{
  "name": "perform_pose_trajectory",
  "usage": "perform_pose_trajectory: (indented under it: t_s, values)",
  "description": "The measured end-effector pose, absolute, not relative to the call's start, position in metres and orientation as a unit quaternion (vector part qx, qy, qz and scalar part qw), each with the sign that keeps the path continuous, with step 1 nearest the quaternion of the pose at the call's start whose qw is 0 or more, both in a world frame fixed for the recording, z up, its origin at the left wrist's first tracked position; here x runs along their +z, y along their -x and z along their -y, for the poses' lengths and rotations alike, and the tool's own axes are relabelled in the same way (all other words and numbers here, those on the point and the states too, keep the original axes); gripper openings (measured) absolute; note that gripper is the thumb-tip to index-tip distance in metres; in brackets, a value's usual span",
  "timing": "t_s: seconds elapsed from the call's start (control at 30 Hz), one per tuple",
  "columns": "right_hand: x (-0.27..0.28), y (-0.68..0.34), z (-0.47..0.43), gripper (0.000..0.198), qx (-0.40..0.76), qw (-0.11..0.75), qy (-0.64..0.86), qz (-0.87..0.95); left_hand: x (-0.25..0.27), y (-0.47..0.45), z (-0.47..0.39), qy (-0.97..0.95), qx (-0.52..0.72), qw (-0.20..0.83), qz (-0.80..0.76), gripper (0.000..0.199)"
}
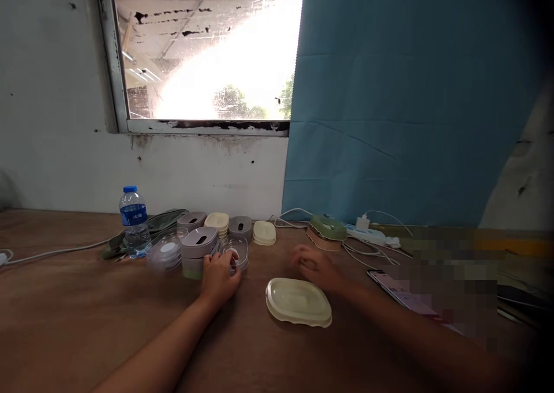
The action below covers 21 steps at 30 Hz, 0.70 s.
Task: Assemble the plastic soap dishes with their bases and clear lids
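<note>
My left hand (220, 276) is closed at the near edge of a clear plastic container (240, 247), its fingers bent over the rim. Right beside that hand stands a box with a mauve slotted lid (199, 238) and a pale green lower part. Smeared by motion, my right hand (315, 265) is above the table with its fingers curled; whether they hold anything is unclear. Just in front of it lies a cream oval lid or shallow tray (298, 302). More clear plastic containers (168, 250) are stacked left of the mauve-lidded box.
A water bottle (135, 223) stands at the left. Behind are cream stacked lids (217, 223), a grey slotted box (240, 227) and a cream stack (264, 232). Rightward are a green-topped stack (328, 229), a power strip (367, 235), cables and a phone (404, 295).
</note>
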State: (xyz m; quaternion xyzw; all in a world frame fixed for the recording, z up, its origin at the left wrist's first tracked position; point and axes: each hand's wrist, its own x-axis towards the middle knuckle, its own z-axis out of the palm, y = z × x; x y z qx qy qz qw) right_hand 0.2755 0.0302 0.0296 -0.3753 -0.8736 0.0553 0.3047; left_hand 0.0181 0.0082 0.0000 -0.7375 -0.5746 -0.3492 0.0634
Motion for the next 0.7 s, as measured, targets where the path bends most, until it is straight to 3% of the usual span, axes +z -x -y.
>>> perform_pose_trajectory:
  t_s: [0.3,0.5,0.7]
  values:
    - [0.036,-0.155,-0.139,0.021,0.016,0.200,0.483,0.852,-0.001,-0.018,-0.008,0.734,-0.357,0.065,0.574,0.016]
    - [0.030,-0.127,-0.161,0.027,0.014,0.157,0.580,0.799,-0.002,-0.018,-0.010,0.737,-0.359,0.063,0.569,0.016]
    - [0.033,-0.122,-0.179,0.027,0.044,0.142,0.581,0.800,-0.003,-0.018,-0.011,0.737,-0.361,0.060,0.568,0.017]
